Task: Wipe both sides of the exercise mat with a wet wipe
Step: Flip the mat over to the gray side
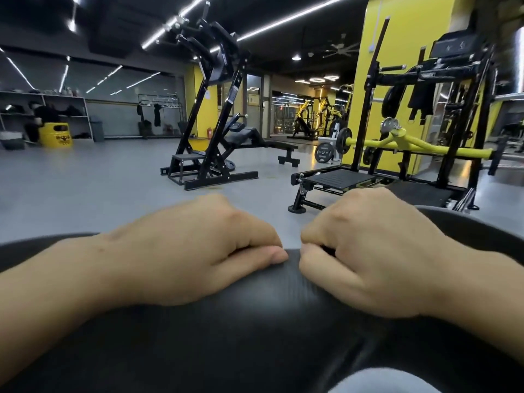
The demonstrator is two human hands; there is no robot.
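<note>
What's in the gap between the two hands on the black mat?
Just a short bare bit of the mat, its top edge, with grey floor behind. Nothing else sits between the left hand and the right hand, in the head view.

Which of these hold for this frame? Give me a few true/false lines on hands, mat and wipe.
1. Both the left hand and the right hand grip the upper edge of the black exercise mat. True.
2. The right hand holds a wet wipe. False: no wipe shows in either hand, and both have fingers curled over the mat's edge.
3. The mat lies flat on the grey floor. False: its gripped edge is raised close in front of the person, with the floor visible beyond it.
4. The hands sit side by side with a narrow gap between them. True.
</note>
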